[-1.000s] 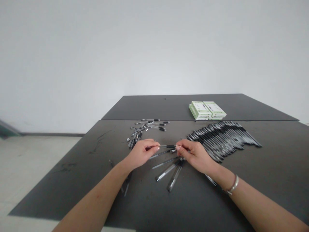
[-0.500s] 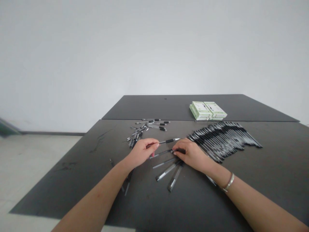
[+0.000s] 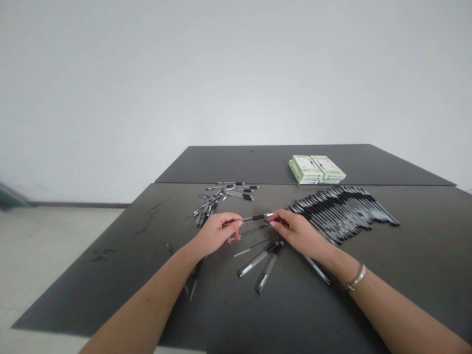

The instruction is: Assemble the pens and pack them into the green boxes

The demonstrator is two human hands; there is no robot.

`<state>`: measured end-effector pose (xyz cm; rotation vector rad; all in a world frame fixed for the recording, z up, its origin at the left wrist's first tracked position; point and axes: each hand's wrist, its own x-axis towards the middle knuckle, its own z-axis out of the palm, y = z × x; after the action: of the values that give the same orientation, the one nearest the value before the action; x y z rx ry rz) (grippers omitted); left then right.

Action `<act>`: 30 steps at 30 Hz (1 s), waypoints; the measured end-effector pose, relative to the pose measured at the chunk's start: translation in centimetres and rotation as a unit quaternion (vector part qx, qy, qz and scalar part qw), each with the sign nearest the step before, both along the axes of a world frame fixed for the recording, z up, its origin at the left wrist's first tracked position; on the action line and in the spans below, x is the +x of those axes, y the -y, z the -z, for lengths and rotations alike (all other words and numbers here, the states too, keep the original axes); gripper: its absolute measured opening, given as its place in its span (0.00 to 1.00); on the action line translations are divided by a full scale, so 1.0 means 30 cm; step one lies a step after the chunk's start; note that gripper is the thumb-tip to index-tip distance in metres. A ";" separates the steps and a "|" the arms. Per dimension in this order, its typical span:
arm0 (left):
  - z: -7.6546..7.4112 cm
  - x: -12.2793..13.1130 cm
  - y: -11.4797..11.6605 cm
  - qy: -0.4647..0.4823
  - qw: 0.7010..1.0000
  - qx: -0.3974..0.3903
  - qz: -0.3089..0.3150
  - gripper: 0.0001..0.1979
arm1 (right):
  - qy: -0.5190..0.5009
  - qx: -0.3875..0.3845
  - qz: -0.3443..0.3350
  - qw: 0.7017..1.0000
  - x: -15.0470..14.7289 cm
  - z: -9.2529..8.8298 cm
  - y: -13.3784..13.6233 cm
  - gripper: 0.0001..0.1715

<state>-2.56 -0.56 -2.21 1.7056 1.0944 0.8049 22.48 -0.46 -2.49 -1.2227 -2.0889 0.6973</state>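
Both of my hands meet over the middle of a dark table (image 3: 110, 275). My left hand (image 3: 217, 233) is closed in a pinch on the rear end of a black-gripped pen (image 3: 254, 218), which it holds a little above the table. At the pen's tip end, my right hand (image 3: 297, 233) pinches a small part that I cannot make out. Several loose pens (image 3: 258, 260) lie on the table just below and in front of my hands.
A long row of assembled black pens (image 3: 342, 209) lies to the right. A scatter of small pen parts (image 3: 221, 196) lies behind my left hand. Two green-and-white boxes (image 3: 317, 168) sit on the far table section. A wall stands behind.
My right hand dipped to the loose pens on the table half a second ago and has come back up to the tip of the pen that my left hand holds.
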 end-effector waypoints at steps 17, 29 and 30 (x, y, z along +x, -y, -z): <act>-0.044 -0.007 0.020 -0.043 0.997 0.062 -0.034 0.13 | -0.219 -0.035 0.005 0.975 0.018 -0.043 0.022 0.13; -0.031 -0.012 0.009 -0.056 0.993 0.099 -0.009 0.12 | -0.193 -0.015 0.001 0.981 0.010 -0.046 0.027 0.11; -0.031 -0.012 0.009 -0.059 0.993 0.099 -0.006 0.12 | -0.186 -0.012 -0.002 0.983 0.008 -0.044 0.027 0.10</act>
<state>-2.92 -0.82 -1.29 1.9339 1.1353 0.8530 22.74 -1.27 -1.16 -1.0112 -1.7782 0.8808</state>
